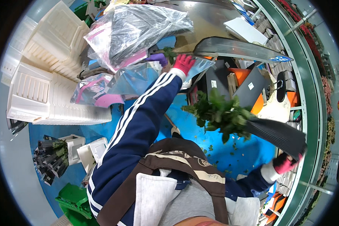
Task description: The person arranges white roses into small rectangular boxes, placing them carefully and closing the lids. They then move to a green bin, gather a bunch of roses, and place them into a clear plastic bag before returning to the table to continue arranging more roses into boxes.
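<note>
My right hand (288, 163), in a red glove, grips the far end of a bunch wrapped in black corrugated sheet (279, 134). The bunch is held out to the right, and its leafy green stems (223, 113) point left, slightly blurred. My left hand (183, 64), also red-gloved, reaches forward to the edge of the metal worktable (212, 17). It rests at a clear bluish plastic sleeve (199, 67); whether the fingers pinch it cannot be told. Some green leaves (168, 53) lie just beyond that hand.
Clear plastic sleeves with pink edging (141, 31) are heaped on the table. White crates (59, 93) stand stacked at left. Black and orange sheets (228, 76) fill a rack beneath a clear panel (240, 49). Fallen leaves litter the blue floor (203, 141). A green bin (76, 206) stands lower left.
</note>
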Demonstrator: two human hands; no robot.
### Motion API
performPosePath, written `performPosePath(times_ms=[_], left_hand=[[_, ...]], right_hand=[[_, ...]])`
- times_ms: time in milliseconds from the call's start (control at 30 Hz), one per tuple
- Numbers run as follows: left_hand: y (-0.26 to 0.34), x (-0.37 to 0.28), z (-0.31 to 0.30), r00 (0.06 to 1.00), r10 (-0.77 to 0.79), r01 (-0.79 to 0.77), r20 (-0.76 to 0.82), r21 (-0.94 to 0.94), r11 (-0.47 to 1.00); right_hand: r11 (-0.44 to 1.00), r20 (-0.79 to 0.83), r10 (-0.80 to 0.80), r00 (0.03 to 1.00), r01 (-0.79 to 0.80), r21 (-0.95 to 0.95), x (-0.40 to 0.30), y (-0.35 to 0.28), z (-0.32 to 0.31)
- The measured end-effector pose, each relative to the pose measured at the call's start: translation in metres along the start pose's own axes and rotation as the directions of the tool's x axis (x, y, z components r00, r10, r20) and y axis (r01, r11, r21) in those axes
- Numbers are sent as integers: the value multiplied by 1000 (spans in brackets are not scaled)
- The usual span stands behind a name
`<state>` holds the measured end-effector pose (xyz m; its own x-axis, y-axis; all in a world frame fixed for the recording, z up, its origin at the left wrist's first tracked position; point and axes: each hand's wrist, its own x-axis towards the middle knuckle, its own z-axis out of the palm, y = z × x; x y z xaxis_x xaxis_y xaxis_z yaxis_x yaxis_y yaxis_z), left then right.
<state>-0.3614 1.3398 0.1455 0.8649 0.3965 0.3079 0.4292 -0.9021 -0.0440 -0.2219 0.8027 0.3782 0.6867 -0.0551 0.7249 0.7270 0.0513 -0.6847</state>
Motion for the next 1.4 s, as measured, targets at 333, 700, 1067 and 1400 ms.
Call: performPosePath(times_ms=[333, 700, 1067, 1400], left_hand=[[27, -63, 47, 898, 96, -265, 430, 353, 897], [112, -86, 43, 986, -148, 164, 74, -292, 942], [37, -257, 16, 389, 156, 512, 908, -354, 783], [33, -285, 34, 929, -86, 333, 360, -709, 622]], right_hand=[[963, 25, -233, 972, 234, -131, 118, -14, -7], [818, 640, -573, 513, 313, 482, 73, 2, 343], [961, 912, -179, 368, 262, 82, -187, 208, 310], [975, 860, 102, 499, 123, -187, -107, 170, 116]])
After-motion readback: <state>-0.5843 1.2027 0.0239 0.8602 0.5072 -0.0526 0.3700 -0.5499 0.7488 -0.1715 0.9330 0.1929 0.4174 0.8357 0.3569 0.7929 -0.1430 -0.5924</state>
